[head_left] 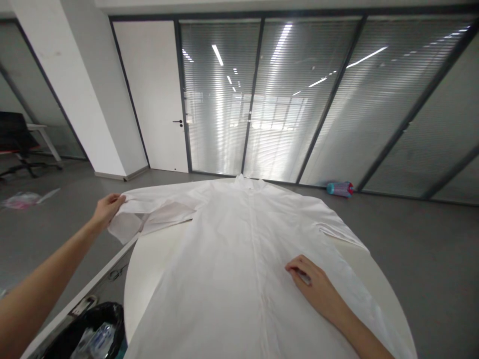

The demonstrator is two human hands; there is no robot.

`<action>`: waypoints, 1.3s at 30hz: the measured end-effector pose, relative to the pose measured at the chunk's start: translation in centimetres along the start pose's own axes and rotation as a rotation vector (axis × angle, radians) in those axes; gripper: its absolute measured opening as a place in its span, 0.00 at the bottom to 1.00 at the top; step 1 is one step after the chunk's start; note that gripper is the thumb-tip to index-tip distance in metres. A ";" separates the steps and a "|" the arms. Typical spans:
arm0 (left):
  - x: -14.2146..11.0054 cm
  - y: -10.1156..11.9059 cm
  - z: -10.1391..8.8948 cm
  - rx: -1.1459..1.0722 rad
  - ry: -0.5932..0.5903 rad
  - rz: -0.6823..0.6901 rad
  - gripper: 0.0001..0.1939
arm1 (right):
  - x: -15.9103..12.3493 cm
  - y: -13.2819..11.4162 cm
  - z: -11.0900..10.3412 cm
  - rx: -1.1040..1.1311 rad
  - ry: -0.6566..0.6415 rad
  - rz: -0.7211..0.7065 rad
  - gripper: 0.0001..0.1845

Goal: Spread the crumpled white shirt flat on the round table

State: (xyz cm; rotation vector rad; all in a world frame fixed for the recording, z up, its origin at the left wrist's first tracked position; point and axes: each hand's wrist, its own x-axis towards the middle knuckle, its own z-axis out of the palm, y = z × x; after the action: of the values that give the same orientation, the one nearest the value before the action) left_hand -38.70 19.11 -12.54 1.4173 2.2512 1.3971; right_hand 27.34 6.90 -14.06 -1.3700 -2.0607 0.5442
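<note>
At the far left, a black chair (15, 134) is standing by the wall, and a crumpled pink plastic wrapper (20, 200) is lying on the grey floor. The left hand (107, 209) is closed on the thin, papery sleeve (149, 212) of a white coat, pinching it near the cuff and lifting it off the surface, so the fabric is bunching into soft folds past the surface's left edge. Below that edge, a power socket (83, 305) is set into the white rim, and a black-lined bin (90, 329) is holding clear plastic bottles (99, 339).

The coat (232, 259) is lying face up across the pale, rounded surface (142, 284), its collar (245, 182) at the far edge and its hem running off the near edge. A straight placket is running down its middle, and the smooth, matte cloth is showing only shallow creases. The open right hand (314, 286) is resting on the coat's right side, fingers lightly curled, apparently pinning the cloth so that it isn't sliding while the sleeve is raised. A small grey object is glinting under those fingers, too small to identify. Beyond the far right edge, a striped plastic tube (340, 189) is lying on the floor by the glass wall.
</note>
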 end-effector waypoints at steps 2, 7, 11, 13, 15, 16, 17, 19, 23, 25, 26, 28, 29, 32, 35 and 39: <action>1.1 0.0 -0.7 0.157 0.060 -0.011 0.21 | 0.1 0.1 0.0 0.008 -0.006 0.016 0.11; -0.8 1.5 2.6 0.288 -0.089 0.334 0.27 | 0.2 0.5 0.0 0.025 -0.015 0.055 0.12; -4.4 4.4 6.8 0.295 -0.368 0.614 0.29 | 0.4 0.8 0.1 0.024 -0.009 0.045 0.12; -5.8 6.1 8.2 0.376 -0.380 0.721 0.28 | 0.4 0.8 0.1 0.016 -0.009 0.037 0.13; -6.8 7.7 9.4 0.469 -0.326 0.759 0.24 | 0.4 0.8 0.0 0.012 -0.005 0.034 0.13; -7.2 8.4 9.9 0.511 -0.297 0.776 0.22 | 0.4 0.8 0.0 0.013 -0.002 0.032 0.13; -7.5 9.1 10.5 0.546 -0.270 0.800 0.20 | 0.3 0.7 0.0 0.014 0.002 0.031 0.13; -8.2 10.3 11.5 0.579 -0.231 0.862 0.18 | 0.2 0.8 0.0 0.020 0.014 0.028 0.13; -9.5 12.0 13.3 0.524 -0.221 1.005 0.18 | 0.3 1.1 0.1 0.043 0.013 0.021 0.13; -10.1 12.3 13.9 0.481 -0.258 1.086 0.20 | 0.3 1.1 0.1 0.045 0.001 0.019 0.13; -10.4 12.4 14.1 0.462 -0.292 1.122 0.20 | 0.3 1.1 0.0 0.043 -0.003 0.019 0.13; -10.7 12.3 14.4 0.425 -0.359 1.148 0.20 | 0.3 0.9 -0.2 0.036 -0.012 0.019 0.13; -10.8 12.1 14.6 0.402 -0.379 1.133 0.20 | 0.3 0.7 -0.3 0.033 -0.018 0.017 0.13; -10.8 11.6 15.1 0.305 -0.359 0.992 0.22 | 0.2 0.6 -0.6 0.027 -0.038 0.005 0.14; -10.7 11.2 15.5 0.224 -0.337 0.887 0.22 | 0.2 0.8 -0.6 0.029 -0.052 -0.005 0.15; -10.6 11.2 15.5 0.176 -0.366 0.868 0.22 | -0.6 -0.8 -0.7 0.018 -0.044 -0.043 0.14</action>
State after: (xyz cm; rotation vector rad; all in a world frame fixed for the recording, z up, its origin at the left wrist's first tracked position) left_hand -17.34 22.12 -16.27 2.6367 1.5944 0.9483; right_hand 27.43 6.08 -13.18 -1.3118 -2.1098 0.5776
